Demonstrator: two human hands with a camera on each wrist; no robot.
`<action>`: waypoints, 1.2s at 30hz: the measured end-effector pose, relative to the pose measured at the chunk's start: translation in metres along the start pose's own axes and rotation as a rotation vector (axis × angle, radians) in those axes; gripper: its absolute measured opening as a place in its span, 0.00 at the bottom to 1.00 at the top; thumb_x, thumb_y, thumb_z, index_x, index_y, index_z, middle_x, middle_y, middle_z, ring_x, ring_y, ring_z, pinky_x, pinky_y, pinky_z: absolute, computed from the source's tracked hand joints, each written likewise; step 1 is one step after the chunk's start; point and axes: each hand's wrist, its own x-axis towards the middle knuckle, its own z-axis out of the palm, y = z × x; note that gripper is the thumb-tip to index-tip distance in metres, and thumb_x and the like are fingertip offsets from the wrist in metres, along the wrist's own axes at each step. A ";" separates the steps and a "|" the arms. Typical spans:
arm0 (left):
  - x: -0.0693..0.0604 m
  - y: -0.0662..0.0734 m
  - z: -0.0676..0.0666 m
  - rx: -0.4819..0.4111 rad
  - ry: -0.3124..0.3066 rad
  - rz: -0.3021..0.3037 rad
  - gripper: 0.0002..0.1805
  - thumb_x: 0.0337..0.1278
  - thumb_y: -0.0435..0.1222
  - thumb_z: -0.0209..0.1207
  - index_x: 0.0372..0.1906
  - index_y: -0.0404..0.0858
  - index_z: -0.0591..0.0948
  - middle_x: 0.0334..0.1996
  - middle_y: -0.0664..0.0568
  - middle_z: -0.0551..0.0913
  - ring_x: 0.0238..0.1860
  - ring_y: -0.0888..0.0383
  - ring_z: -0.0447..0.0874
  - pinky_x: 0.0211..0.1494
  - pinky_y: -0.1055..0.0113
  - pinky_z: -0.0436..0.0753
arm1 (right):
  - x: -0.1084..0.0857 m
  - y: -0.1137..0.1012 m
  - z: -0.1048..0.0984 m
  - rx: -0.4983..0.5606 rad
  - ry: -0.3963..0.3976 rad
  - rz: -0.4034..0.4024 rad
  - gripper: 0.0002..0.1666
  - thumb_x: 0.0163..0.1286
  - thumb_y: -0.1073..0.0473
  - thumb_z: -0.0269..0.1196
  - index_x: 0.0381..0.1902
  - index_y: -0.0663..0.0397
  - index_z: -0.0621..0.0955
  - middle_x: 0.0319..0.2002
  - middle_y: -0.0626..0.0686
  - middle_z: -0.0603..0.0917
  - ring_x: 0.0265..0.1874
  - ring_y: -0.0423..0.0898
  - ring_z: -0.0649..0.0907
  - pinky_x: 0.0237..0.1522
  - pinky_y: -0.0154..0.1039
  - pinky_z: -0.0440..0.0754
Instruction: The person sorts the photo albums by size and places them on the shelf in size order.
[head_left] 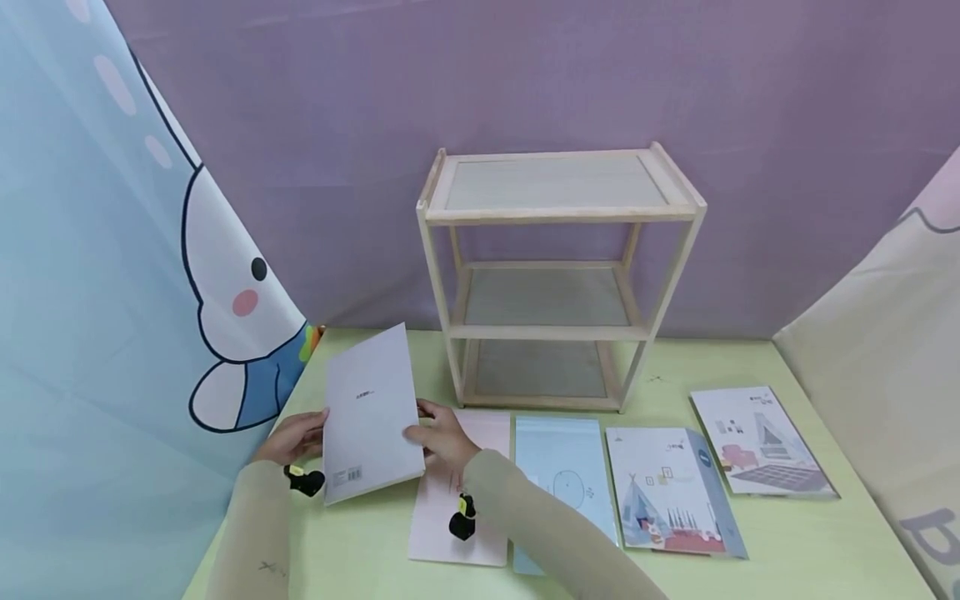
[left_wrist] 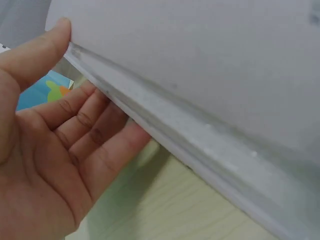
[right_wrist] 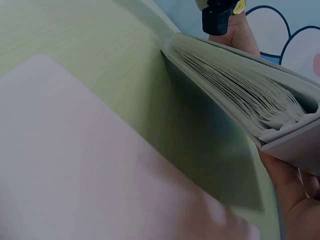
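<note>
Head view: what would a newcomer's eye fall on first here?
Probably the pale wooden three-tier shelf, standing toward the back of the table before the purple backdrop. Next, the thick white folder, held tilted between the hands at front left; then the big white cartoon figure at far left.

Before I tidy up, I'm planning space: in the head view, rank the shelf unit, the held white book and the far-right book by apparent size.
1. shelf unit
2. held white book
3. far-right book
Being raised, the held white book may look larger through nearness.
</note>
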 end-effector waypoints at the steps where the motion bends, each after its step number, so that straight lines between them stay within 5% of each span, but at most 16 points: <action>1: -0.001 0.000 0.000 0.000 0.021 0.009 0.20 0.69 0.49 0.47 0.51 0.39 0.76 0.37 0.56 0.82 0.40 0.60 0.79 0.45 0.66 0.80 | 0.000 -0.002 0.001 -0.001 -0.006 0.000 0.32 0.58 0.67 0.61 0.63 0.58 0.71 0.50 0.54 0.75 0.26 0.46 0.84 0.27 0.43 0.84; 8: -0.004 0.003 0.007 0.013 0.136 0.114 0.33 0.67 0.50 0.49 0.63 0.25 0.62 0.37 0.61 0.82 0.40 0.65 0.80 0.46 0.67 0.80 | 0.002 -0.015 -0.001 -0.013 -0.061 -0.004 0.36 0.59 0.68 0.61 0.66 0.56 0.67 0.52 0.51 0.74 0.29 0.46 0.84 0.28 0.42 0.84; 14: -0.006 0.009 0.015 -0.096 0.208 0.245 0.10 0.67 0.45 0.52 0.43 0.44 0.77 0.32 0.64 0.82 0.36 0.66 0.81 0.41 0.68 0.80 | 0.001 -0.032 -0.007 -0.093 -0.101 -0.068 0.38 0.60 0.70 0.60 0.69 0.56 0.64 0.55 0.52 0.72 0.32 0.45 0.82 0.31 0.41 0.84; 17: -0.008 0.011 0.016 -0.146 0.193 0.304 0.08 0.68 0.42 0.51 0.34 0.50 0.79 0.31 0.64 0.82 0.35 0.65 0.81 0.39 0.67 0.81 | 0.000 -0.038 -0.008 -0.133 -0.102 -0.090 0.38 0.60 0.71 0.61 0.69 0.55 0.64 0.55 0.51 0.72 0.32 0.45 0.81 0.31 0.39 0.84; 22: -0.009 0.015 0.021 -0.192 0.175 0.390 0.10 0.69 0.38 0.49 0.34 0.50 0.79 0.31 0.62 0.82 0.34 0.64 0.80 0.37 0.67 0.81 | -0.004 -0.048 -0.008 -0.174 -0.077 -0.104 0.41 0.58 0.72 0.63 0.69 0.57 0.63 0.55 0.50 0.73 0.31 0.44 0.79 0.32 0.36 0.83; 36: -0.017 0.033 0.040 -0.252 0.193 0.503 0.08 0.70 0.33 0.47 0.35 0.46 0.76 0.28 0.60 0.81 0.33 0.64 0.80 0.36 0.68 0.81 | -0.015 -0.070 -0.016 -0.358 -0.109 -0.185 0.41 0.58 0.68 0.64 0.69 0.55 0.62 0.56 0.53 0.71 0.38 0.45 0.76 0.34 0.34 0.81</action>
